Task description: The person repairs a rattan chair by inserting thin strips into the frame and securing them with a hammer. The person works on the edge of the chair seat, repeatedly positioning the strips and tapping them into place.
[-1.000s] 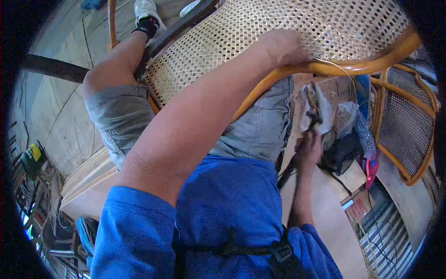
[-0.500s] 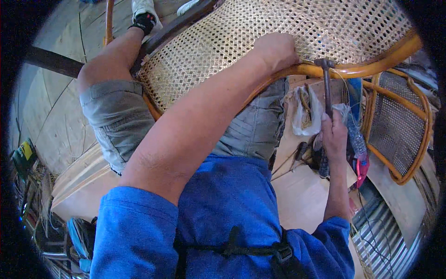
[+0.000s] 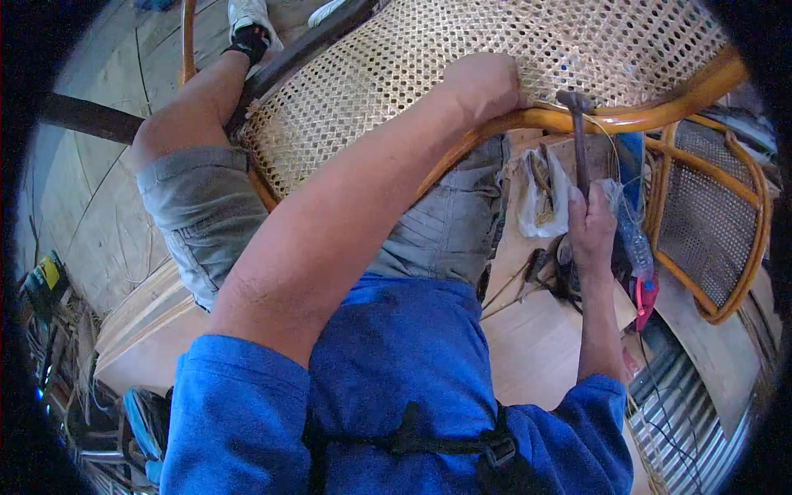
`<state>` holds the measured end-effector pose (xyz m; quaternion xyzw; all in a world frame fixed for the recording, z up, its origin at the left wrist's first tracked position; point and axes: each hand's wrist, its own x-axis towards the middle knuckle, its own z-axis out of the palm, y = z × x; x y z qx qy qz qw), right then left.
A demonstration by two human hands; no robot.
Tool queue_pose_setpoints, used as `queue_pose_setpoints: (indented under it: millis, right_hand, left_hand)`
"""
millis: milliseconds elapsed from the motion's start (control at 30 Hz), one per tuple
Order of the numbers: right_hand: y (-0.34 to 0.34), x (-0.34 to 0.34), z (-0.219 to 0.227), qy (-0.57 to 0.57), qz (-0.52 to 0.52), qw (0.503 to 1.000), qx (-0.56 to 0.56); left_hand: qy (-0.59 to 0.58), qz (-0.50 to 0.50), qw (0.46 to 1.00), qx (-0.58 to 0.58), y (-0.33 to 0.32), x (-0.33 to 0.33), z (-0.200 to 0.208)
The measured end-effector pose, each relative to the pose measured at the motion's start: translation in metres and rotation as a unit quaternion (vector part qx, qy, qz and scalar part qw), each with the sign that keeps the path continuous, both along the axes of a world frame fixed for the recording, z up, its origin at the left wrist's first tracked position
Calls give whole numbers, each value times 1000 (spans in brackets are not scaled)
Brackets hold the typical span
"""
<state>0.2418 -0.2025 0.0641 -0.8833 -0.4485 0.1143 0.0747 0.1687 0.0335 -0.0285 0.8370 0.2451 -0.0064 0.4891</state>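
A woven cane panel (image 3: 396, 62) in a curved, glossy rattan frame (image 3: 635, 120) lies across my lap. My left hand (image 3: 487, 81) is closed at the panel's near edge, resting by the frame. Its fingertips, and anything small in them, are hidden. To the right, my right hand (image 3: 592, 227) grips the handle of a hammer (image 3: 582, 148). The hammer's dark head is over the frame's edge, right of my left hand. A thin loose strand (image 3: 609, 136) hangs from the frame beside it.
Beyond my right hand stands another cane-and-rattan piece (image 3: 714, 210). A clear plastic bag with brownish pieces (image 3: 544, 194) and a plastic bottle (image 3: 637, 247) lie nearby. Corrugated metal sheet (image 3: 668, 412) is at the lower right. Stacked thin boards (image 3: 140, 322) lie at left.
The hammer has shifted slightly, its head a little farther over the cane and its handle end now hidden behind my right hand. My left hand stays closed at the frame.
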Motion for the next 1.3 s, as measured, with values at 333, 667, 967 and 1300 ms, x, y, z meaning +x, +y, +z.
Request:
queue_pose_setpoints:
  millis: [333,667,967,1300]
  right_hand:
    - [-16,18,-36,-92,32,995,-1]
    - [-13,15,-30,-90,101,989,62]
    - [-13,9,-38,-74,45,996,21]
    - [-88,-79,-81,50,-207,977,8]
  left_hand:
    - [12,-20,999,25,0,5,-6]
    - [-36,-63,997,10,7,-2,-3]
    - [-139,-46,989,5,8,-11,-19]
    - [108,-29,993,46,1,11,47]
